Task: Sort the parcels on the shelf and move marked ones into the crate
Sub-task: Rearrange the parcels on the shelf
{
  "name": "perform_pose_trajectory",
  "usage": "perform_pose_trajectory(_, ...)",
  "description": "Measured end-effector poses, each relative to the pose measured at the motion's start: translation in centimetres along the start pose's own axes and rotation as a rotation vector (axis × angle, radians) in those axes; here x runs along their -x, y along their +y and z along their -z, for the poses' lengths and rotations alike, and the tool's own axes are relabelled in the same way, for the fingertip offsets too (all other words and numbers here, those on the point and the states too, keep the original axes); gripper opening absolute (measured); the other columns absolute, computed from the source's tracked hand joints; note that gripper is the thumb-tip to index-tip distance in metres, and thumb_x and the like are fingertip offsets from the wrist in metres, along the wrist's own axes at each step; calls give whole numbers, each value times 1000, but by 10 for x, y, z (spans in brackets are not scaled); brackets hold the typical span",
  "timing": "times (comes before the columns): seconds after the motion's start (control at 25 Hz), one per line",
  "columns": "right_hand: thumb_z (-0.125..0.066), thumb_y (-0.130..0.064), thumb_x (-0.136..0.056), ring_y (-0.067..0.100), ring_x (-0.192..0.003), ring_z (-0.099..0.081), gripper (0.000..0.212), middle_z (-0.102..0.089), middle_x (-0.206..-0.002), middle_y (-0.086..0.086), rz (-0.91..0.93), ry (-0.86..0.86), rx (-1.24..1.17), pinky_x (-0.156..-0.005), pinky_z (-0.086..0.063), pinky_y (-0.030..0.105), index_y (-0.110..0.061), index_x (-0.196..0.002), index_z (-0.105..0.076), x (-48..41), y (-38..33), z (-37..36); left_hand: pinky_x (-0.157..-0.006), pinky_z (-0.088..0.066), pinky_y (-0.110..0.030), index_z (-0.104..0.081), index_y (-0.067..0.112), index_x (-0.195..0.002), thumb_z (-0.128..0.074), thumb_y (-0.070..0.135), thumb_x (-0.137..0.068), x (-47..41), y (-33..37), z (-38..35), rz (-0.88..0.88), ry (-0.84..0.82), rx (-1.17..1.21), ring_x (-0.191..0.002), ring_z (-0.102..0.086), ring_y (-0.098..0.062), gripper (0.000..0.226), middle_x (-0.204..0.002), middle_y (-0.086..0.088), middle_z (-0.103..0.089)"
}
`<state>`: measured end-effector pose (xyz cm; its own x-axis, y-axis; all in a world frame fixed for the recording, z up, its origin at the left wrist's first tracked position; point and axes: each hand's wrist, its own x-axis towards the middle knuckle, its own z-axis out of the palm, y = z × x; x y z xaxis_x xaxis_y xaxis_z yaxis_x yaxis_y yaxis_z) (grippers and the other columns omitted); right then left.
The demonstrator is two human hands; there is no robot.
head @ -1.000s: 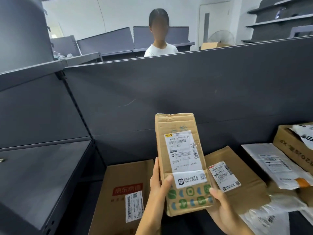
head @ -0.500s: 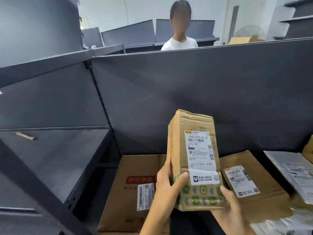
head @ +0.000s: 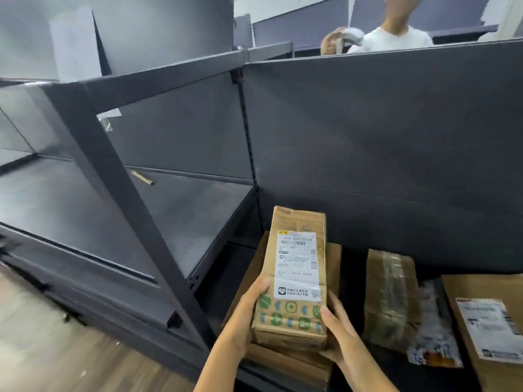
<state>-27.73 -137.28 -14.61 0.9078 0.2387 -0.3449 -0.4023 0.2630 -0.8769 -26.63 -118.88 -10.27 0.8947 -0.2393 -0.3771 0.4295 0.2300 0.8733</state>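
I hold a tall brown cardboard parcel (head: 294, 267) with a white shipping label and green-and-blue print near its lower end. My left hand (head: 249, 315) grips its left side, thumb on the front. My right hand (head: 336, 332) holds its lower right corner. The parcel hovers just above a flat brown box (head: 334, 267) lying on the dark shelf (head: 424, 222). To the right lie a taped brown parcel (head: 390, 298), a plastic mailer (head: 433, 335) and a labelled box (head: 486, 329). No crate is in view.
A dark shelf unit (head: 175, 210) stands to the left, with a small gold strip (head: 142, 177) on its board and a slanted post (head: 124, 193) in front. Wooden floor (head: 42, 349) lies at lower left. Behind the back panel stands a person in a white top (head: 393, 38).
The view has swung left and down, bringing the left shelf unit and floor into sight. The parcel stays in both hands and sits lower, over the flat box. The person behind has raised a hand.
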Motion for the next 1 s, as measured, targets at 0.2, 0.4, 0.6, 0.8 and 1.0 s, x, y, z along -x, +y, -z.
perform_pose_trajectory(0.2,-58,-70,-57,18,-125,-46,84,-51,-133,-14,-71,6,58,-110,-30,54,-57,-133,-25,-39,15,-33,-76,-53,-34,-65,15,-116,-45,46,-87,-28,4,45,77,143,1,-87,-72,-26,47,-103,-12,-74)
perform_pose_trajectory(0.4,-61,-67,-66,20,-135,-36,85,-41,-144,-9,-143,59,-45,-115,-25,46,-46,-141,-25,-80,16,-61,-82,-52,-41,-67,8,-111,-41,57,-89,-71,0,74,125,391,276,-92,-67,-36,60,-105,-23,-70)
perform_pose_trajectory(0.6,-71,-73,-46,20,-132,-42,101,-47,-139,-9,-148,107,-113,-112,-31,46,-42,-135,-36,-108,23,-73,-106,-39,-49,-45,14,-136,-47,59,-87,-111,-24,79,0,703,419,-122,-51,-33,67,-133,-11,-53)
perform_pose_trajectory(0.8,-46,-66,-83,19,-137,-34,75,-33,-151,-7,14,265,45,-113,-28,36,-38,-147,-19,-121,10,-85,-76,-48,-35,-65,5,-106,-35,40,-98,-139,-9,79,-90,656,443,-89,-63,-31,47,-106,-20,-65)
perform_pose_trajectory(1.0,-29,-39,-100,20,-140,-27,52,-27,-153,2,58,328,190,-106,-25,27,-21,-148,-19,-136,-6,-83,-74,-48,-35,-59,-4,-120,-27,39,-94,-171,-11,85,-88,646,327,-90,-62,-32,59,-110,-28,-64)
